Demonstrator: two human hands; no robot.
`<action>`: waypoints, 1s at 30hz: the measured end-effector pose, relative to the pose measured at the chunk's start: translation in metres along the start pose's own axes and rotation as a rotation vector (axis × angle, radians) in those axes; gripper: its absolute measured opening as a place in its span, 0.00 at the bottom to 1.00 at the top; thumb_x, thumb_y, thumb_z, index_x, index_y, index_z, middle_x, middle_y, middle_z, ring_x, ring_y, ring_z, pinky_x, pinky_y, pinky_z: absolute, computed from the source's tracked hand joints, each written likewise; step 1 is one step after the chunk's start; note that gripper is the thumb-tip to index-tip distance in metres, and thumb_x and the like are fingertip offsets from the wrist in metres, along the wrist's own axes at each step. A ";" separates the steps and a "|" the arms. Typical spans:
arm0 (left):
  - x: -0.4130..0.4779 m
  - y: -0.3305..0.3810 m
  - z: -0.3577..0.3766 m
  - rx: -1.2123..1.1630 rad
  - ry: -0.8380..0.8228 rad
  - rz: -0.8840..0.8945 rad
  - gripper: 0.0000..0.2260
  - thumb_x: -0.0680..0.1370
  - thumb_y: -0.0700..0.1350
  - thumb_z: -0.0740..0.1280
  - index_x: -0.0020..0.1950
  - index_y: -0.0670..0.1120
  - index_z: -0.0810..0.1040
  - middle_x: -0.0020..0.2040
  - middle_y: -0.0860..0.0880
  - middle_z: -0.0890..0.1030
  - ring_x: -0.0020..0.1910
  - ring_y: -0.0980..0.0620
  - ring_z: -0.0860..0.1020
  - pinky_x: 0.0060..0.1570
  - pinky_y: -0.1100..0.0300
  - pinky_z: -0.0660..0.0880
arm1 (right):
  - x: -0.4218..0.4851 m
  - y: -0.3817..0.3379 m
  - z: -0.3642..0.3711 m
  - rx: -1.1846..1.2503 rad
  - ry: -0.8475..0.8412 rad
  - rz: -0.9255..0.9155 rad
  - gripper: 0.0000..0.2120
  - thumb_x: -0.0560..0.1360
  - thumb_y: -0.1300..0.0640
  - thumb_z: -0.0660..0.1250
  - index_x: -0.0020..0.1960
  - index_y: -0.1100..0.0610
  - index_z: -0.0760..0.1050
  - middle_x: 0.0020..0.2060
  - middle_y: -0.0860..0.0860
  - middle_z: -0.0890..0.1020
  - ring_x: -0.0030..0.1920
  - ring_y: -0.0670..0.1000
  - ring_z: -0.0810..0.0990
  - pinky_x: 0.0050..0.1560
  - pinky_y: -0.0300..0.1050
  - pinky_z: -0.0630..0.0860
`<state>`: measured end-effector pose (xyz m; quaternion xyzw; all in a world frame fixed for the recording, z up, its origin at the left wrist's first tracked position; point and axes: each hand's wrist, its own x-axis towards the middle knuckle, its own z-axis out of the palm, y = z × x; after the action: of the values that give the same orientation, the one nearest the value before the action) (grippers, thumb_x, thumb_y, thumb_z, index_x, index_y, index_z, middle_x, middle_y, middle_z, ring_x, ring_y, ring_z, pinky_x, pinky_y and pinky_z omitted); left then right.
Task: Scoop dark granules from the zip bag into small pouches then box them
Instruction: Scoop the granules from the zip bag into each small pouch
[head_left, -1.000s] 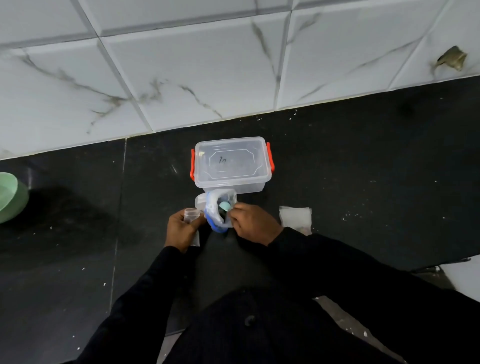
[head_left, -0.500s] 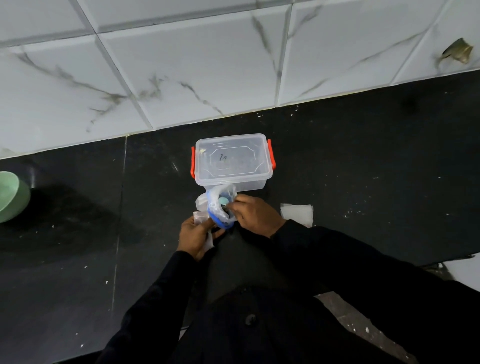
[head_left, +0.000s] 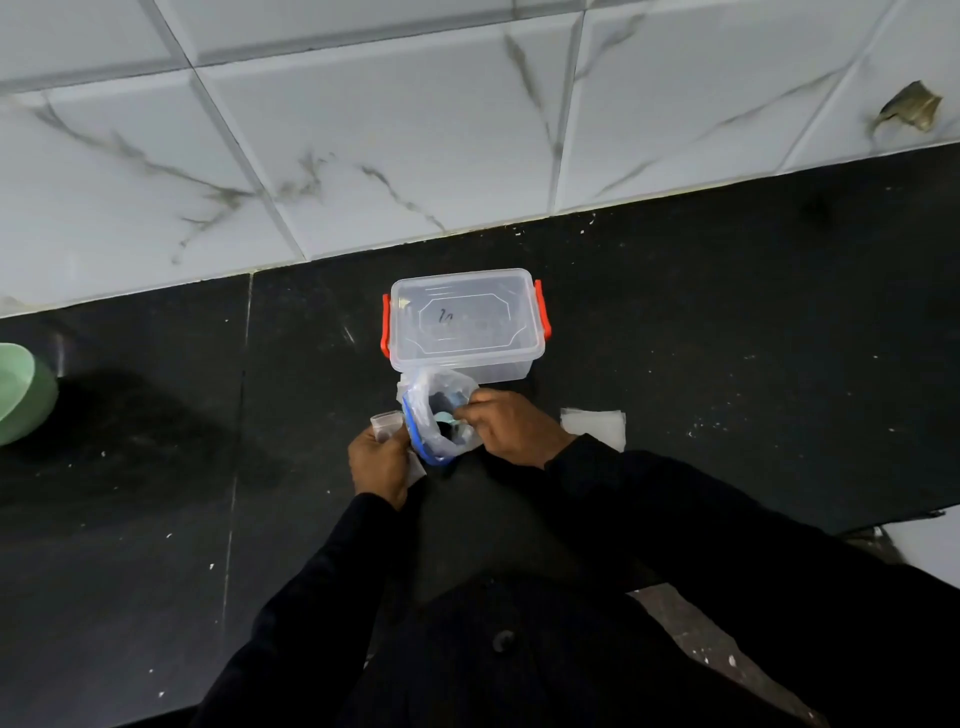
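Since the earlier frame my left hand (head_left: 378, 460) has lifted its small pouch (head_left: 387, 422) back up beside the zip bag (head_left: 441, 415), mouth upward. It grips the pouch in closed fingers. My right hand (head_left: 511, 426) pinches a pale scoop (head_left: 445, 415) inside the bag's open mouth, over the dark granules (head_left: 441, 401). The pouch sits just left of the scoop, so I judge the next move a short carry leftward. Behind them the box (head_left: 465, 322) stands closed.
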<state>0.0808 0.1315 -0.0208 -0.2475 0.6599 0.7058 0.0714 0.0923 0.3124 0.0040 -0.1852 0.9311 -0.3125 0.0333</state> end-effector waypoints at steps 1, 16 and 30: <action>-0.001 0.000 0.000 -0.022 0.007 0.004 0.10 0.72 0.28 0.66 0.37 0.42 0.79 0.29 0.52 0.81 0.33 0.52 0.77 0.37 0.57 0.77 | -0.001 0.002 -0.001 0.028 0.010 0.002 0.16 0.75 0.62 0.58 0.56 0.62 0.81 0.48 0.59 0.82 0.48 0.58 0.80 0.52 0.49 0.76; -0.006 0.004 -0.001 -0.321 -0.050 -0.002 0.08 0.77 0.29 0.63 0.40 0.39 0.74 0.29 0.51 0.81 0.30 0.55 0.80 0.33 0.61 0.79 | 0.002 -0.004 0.022 -0.134 0.135 -0.034 0.13 0.70 0.67 0.65 0.53 0.64 0.81 0.45 0.59 0.82 0.41 0.61 0.82 0.42 0.51 0.81; -0.010 0.006 0.009 -0.184 -0.121 0.020 0.07 0.76 0.30 0.65 0.41 0.39 0.77 0.30 0.50 0.82 0.31 0.55 0.80 0.33 0.59 0.79 | 0.007 -0.026 0.022 0.295 0.287 0.357 0.15 0.72 0.66 0.64 0.29 0.55 0.68 0.23 0.50 0.71 0.30 0.51 0.69 0.39 0.42 0.63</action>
<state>0.0849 0.1417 -0.0107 -0.2033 0.5893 0.7777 0.0811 0.0977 0.2779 0.0019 0.0348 0.8887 -0.4568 -0.0177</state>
